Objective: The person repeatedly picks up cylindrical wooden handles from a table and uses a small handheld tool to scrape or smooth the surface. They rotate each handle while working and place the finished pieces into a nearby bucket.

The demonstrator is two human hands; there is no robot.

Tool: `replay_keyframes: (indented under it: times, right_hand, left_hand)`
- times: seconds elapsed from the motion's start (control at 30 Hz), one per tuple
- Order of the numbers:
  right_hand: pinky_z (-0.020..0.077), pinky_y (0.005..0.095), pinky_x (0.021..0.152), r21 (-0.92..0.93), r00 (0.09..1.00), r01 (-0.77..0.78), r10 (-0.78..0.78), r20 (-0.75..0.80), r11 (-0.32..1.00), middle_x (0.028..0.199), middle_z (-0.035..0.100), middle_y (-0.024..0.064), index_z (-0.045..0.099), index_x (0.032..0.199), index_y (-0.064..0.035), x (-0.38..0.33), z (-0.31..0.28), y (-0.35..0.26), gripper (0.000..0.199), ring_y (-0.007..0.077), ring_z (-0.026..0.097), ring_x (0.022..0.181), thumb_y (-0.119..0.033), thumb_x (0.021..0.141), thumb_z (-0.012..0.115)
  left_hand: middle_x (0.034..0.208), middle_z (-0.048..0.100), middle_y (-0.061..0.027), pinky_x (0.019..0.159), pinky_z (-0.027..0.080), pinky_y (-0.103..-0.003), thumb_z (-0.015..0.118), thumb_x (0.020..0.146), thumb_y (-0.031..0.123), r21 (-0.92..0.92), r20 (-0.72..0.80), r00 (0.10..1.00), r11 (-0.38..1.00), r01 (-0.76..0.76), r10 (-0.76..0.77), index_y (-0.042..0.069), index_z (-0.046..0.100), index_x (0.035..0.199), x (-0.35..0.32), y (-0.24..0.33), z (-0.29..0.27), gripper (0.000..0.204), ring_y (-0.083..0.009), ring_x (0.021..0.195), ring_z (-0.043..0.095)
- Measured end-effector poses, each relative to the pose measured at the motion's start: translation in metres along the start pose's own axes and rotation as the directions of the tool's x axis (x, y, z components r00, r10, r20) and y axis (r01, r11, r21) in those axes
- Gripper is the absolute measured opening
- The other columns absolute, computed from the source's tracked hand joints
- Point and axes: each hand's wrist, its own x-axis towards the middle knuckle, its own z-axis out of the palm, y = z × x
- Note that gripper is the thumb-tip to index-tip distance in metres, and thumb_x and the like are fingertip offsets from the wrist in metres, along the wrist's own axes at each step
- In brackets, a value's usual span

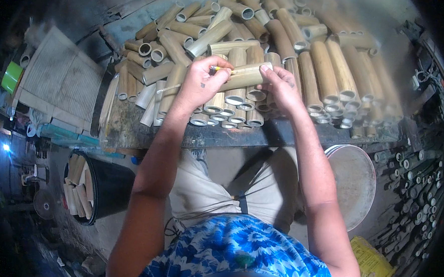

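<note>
I hold one bamboo tube (pixel 245 75) crosswise, right hand (pixel 281 86) gripping its end, left hand (pixel 201 82) pinching a yellow tool (pixel 215 68) against it; beneath my hands, many bamboo tubes (pixel 286 56) seemingly wait.

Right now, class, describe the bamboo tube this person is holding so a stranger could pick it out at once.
Start at the dark workbench heaped with cut bamboo tubes. Above its front edge, near the middle, both hands meet. The held tube lies crosswise between the left hand and right hand, lifted off the pile, with a small yellow tool at its left end.
</note>
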Motion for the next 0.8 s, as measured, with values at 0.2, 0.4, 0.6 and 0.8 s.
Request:
replay_keyframes:
  times: [0.2,0.4,0.6,0.8]
  right_hand:
    - [0.0508,0.0256,0.078,0.015,1.0,-0.02,0.02,0.004,1.0,0.096,0.067,0.0058,0.063,0.109,0.0011,0.0,0.0,0.0,0.035,0.0112,0.062,0.086,-0.031,0.095,0.058]
    - [0.0509,0.0256,0.077,0.026,1.0,-0.012,0.012,0.013,1.0,0.095,0.067,0.0052,0.064,0.107,0.0005,-0.001,0.0,-0.001,0.035,0.011,0.061,0.083,-0.032,0.095,0.059]
    - [0.0503,0.0258,0.079,0.012,0.999,-0.046,0.046,-0.004,0.999,0.1,0.067,0.0074,0.062,0.111,0.0012,-0.001,0.001,-0.002,0.033,0.0116,0.062,0.085,-0.028,0.096,0.056]
    - [0.0502,0.0256,0.079,0.007,0.999,-0.002,0.002,0.032,1.0,0.1,0.067,0.0069,0.062,0.111,0.001,-0.002,0.0,-0.003,0.033,0.011,0.062,0.085,-0.028,0.096,0.056]
  left_hand:
    - [0.071,0.064,-0.0037,0.058,0.045,-0.023,0.062,0.083,0.011,0.099,-0.025,0.998,0.994,-0.049,0.052,-0.001,0.068,0.093,0.002,-0.003,0.008,0.016,-0.0064,0.065,0.056]
    - [0.069,0.063,-0.0036,0.055,0.043,-0.023,0.062,0.083,0.012,0.102,-0.01,1.0,0.995,-0.007,0.008,-0.001,0.068,0.092,0.001,-0.004,0.007,0.017,-0.0059,0.062,0.054]
    - [0.072,0.063,-0.0028,0.057,0.044,-0.022,0.062,0.083,0.01,0.007,0.037,0.999,1.0,0.006,-0.006,-0.001,0.068,0.091,0.005,-0.002,0.006,0.015,-0.0061,0.065,0.054]
    - [0.082,0.066,-0.0049,0.066,0.047,-0.022,0.06,0.087,0.007,-0.027,0.032,0.999,0.999,0.024,-0.023,-0.001,0.067,0.095,0.005,-0.003,0.017,0.013,-0.0091,0.075,0.06]
